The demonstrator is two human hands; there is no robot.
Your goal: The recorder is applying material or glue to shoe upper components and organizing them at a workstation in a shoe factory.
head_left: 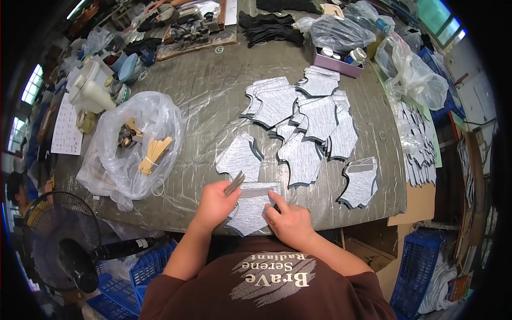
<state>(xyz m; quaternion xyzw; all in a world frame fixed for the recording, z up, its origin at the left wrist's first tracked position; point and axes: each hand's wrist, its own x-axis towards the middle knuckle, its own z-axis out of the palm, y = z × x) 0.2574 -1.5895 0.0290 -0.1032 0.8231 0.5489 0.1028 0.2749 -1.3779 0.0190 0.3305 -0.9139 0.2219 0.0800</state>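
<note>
My left hand [215, 204] is closed on a small bundle of dark grey strips [235, 183], held upright between thumb and fingers. Under both hands, at the table's front edge, lies a light grey heathered cut piece [249, 217] with curved sides. A flat grey strip [255, 192] lies across its upper end. The index fingertip of my right hand [292, 220] rests at the right end of that strip, with the thumb apart from it on the piece. Just beyond is another similar cut piece [240, 156]. To the right lies a small stack [358, 186] with a grey strip on top.
Several overlapping stacks of grey pieces [319, 117] cover the table's middle right. At left sits a clear plastic bag [173, 120] holding bundled tan strips [154, 154]. A purple box [337, 65] and black stacked pieces [269, 28] are at the back. A fan [69, 250] stands lower left.
</note>
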